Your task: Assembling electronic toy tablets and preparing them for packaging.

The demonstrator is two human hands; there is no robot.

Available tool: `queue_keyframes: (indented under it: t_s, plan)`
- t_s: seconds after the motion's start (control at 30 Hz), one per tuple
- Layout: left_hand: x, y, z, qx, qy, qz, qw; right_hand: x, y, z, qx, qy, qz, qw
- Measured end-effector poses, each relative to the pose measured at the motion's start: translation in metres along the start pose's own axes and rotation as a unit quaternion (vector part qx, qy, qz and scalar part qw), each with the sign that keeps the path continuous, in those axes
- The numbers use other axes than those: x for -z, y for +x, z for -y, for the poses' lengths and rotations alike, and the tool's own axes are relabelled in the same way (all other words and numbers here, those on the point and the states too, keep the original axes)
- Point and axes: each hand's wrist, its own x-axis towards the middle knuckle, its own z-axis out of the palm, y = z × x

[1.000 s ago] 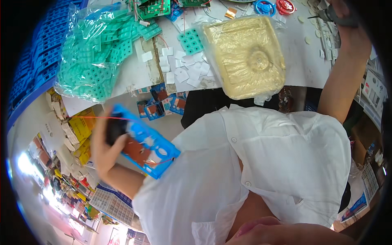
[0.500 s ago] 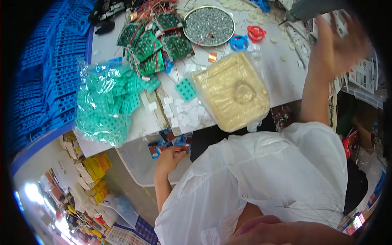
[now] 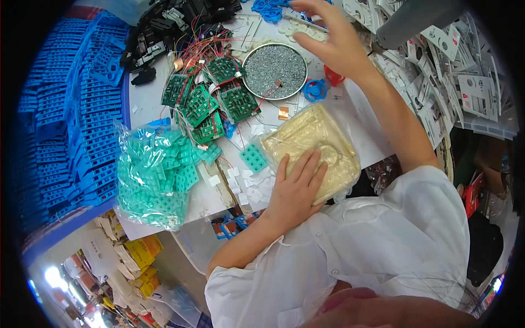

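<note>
My left hand (image 3: 298, 183) lies flat, fingers spread, on a plastic-wrapped yellowish pad (image 3: 295, 131) with a round raised mark, at the table's near edge. At the far side my right hand (image 3: 342, 46) reaches over pale round discs (image 3: 298, 28), fingers apart and nothing visible in them. Below it stands a round dish (image 3: 262, 71) of small metal screws. A blue ring-shaped plastic part (image 3: 315, 91) and a red one (image 3: 332, 75) sit beside the dish. Left of the pad is a turquoise rubber keypad (image 3: 253, 158).
Green circuit boards (image 3: 199, 106) with red wires pile up at the middle left. A clear bag of turquoise keypads (image 3: 156, 180) overhangs the near edge. Blue plastic panels (image 3: 93, 126) are stacked at far left, white panels (image 3: 443, 76) at right. A grey tool (image 3: 418, 24) hangs at upper right.
My left hand has risen from the bin below the table edge onto the wrapped pad. My right hand has moved left, away from beside the grey tool, to over the discs. The view has shifted.
</note>
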Motion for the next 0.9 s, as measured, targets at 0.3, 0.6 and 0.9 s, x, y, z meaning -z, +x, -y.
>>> queue_keyframes:
  t_s: [0.3, 0.6, 0.9]
  plan:
    - [0.008, 0.004, 0.018, -0.035, 0.001, 0.017, 0.999, -0.103, 0.077, -0.118, -0.106, -0.254, 0.093, 0.957]
    - [0.008, 0.001, 0.019, -0.024, -0.024, 0.000, 0.999, -0.146, 0.103, -0.108, -0.121, -0.354, 0.063, 0.925]
    - [0.002, 0.002, 0.020, -0.031, -0.018, -0.023, 0.999, -0.165, 0.094, -0.148, -0.087, -0.287, -0.057, 0.952]
